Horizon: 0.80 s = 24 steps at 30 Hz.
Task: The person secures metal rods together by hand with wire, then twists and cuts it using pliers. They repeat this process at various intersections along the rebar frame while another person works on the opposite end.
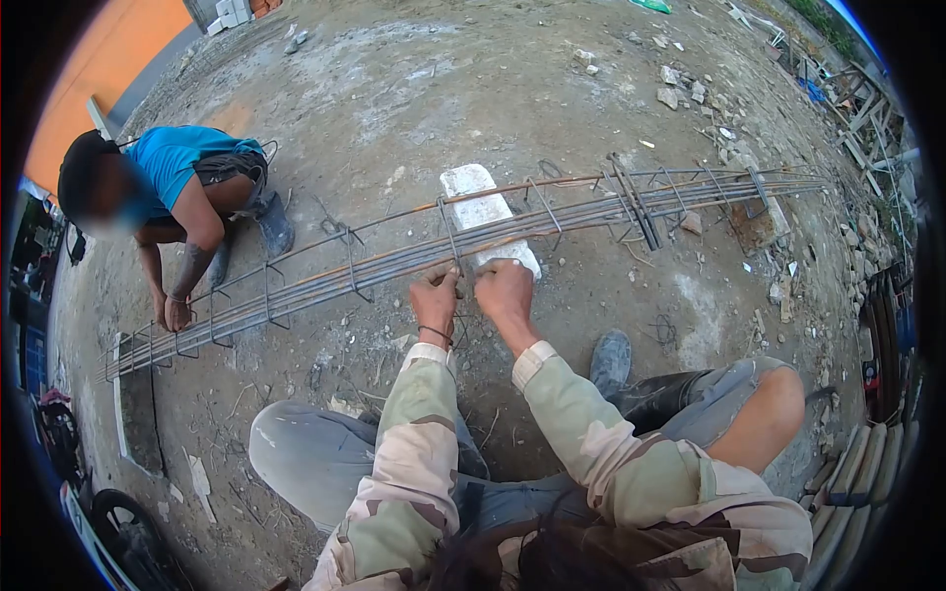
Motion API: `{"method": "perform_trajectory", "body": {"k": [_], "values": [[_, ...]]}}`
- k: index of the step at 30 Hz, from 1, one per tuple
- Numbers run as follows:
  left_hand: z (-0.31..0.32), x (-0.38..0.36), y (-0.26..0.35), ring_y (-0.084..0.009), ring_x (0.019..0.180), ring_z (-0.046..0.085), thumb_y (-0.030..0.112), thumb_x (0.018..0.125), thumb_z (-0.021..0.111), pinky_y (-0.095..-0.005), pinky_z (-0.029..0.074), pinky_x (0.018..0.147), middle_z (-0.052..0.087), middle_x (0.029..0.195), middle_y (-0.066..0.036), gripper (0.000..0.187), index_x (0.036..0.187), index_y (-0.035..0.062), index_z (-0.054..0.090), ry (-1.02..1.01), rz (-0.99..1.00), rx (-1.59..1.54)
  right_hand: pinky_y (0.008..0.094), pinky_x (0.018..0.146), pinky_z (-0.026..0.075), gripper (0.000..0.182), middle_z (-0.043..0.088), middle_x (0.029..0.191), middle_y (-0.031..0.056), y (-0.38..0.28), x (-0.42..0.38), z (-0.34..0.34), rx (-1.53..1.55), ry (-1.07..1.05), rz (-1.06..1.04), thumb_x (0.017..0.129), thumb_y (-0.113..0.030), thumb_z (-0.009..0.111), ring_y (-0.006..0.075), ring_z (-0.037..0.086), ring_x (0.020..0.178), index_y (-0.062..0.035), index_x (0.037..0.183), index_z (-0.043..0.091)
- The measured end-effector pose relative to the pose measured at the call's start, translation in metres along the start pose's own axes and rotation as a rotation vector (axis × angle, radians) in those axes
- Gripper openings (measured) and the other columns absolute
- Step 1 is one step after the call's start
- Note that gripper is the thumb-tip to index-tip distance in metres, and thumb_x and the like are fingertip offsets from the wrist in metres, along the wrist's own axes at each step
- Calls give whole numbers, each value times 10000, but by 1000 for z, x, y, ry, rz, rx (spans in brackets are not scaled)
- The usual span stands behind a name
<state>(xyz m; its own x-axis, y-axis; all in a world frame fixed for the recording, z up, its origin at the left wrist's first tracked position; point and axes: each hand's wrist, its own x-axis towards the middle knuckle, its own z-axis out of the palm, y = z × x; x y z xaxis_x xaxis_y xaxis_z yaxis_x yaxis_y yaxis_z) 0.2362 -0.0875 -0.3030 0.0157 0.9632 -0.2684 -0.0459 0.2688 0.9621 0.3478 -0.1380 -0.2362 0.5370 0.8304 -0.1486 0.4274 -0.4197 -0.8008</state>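
A long cage of steel rebar (389, 266) runs across the view, with square stirrups (351, 264) spaced along its bars. My left hand (435, 301) is closed in a pinch at the near edge of the cage, by the lower end of a stirrup. Close beside it, my right hand (505, 295) is also closed, its fingertips near the lower bars. Whatever sits between the fingers of either hand is too small or hidden to make out. Under the bars, just beyond my right hand, a white block (473, 182) supports the cage.
At the left a co-worker in a blue shirt (175, 163) crouches, both hands at the cage's left end. A flat block (138, 414) lies under that end and a rough block (757, 227) under the right. Stones (670, 97) and rubble lie at the upper right.
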Motion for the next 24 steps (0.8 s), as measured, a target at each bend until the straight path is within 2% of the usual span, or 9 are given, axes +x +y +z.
{"method": "perform_trajectory", "body": {"k": [4,6,8,10,12,14,20,21,24], "values": [[3,7,-27,-93,712,628,87,896,718,-281,512,617,732,846,-81,149,967,-44,720,47,403,185,424,824,554,278,739,929,218,-6,12,17,-43,16,-59,786,-194,745,367,719,898,-28,1009,757],[1,10,-30,-94,753,625,78,890,711,-288,520,671,733,865,-69,153,966,-54,711,-4,324,39,431,824,554,326,737,942,212,-8,9,27,-132,33,-89,769,-245,793,359,716,928,-35,1014,746],[0,12,-31,-179,730,697,100,880,689,-339,543,695,744,807,-143,163,944,-44,730,32,414,189,435,827,552,308,730,968,216,-10,7,31,-107,71,-74,752,-241,805,367,708,954,-29,968,747],[-2,12,-27,-160,738,686,93,874,696,-328,541,695,744,822,-130,161,953,-45,727,45,431,268,446,825,551,248,724,961,221,-5,12,26,-73,15,-61,768,-197,773,383,704,939,-23,942,744],[-1,6,-20,-140,747,674,86,869,702,-316,539,694,744,836,-117,162,961,-45,724,48,445,345,468,783,562,189,699,962,236,2,14,23,-164,24,-288,752,-131,723,418,692,893,-31,913,729],[-1,3,-10,-208,742,717,66,841,699,-344,550,701,744,820,-175,157,950,-36,747,114,501,504,480,751,557,173,679,955,227,11,16,27,-166,123,-380,761,-122,708,424,684,848,-29,905,722],[-4,9,38,-258,731,730,143,756,744,-373,547,687,732,760,-202,195,836,-34,766,79,186,769,506,652,531,126,619,928,196,29,1,54,-128,267,-477,788,-84,644,424,657,749,-33,890,699],[-5,14,44,-395,699,708,173,702,709,-436,543,663,687,705,-264,239,733,-63,727,24,76,610,509,634,524,110,611,909,195,32,-2,61,-75,300,-461,793,-80,631,421,653,741,-36,876,689],[4,25,44,-381,682,714,210,704,739,-447,543,660,683,700,-274,294,718,-83,716,37,21,718,507,631,513,84,599,838,179,35,-6,79,159,470,-386,785,-118,661,415,648,738,-34,786,654]]}}
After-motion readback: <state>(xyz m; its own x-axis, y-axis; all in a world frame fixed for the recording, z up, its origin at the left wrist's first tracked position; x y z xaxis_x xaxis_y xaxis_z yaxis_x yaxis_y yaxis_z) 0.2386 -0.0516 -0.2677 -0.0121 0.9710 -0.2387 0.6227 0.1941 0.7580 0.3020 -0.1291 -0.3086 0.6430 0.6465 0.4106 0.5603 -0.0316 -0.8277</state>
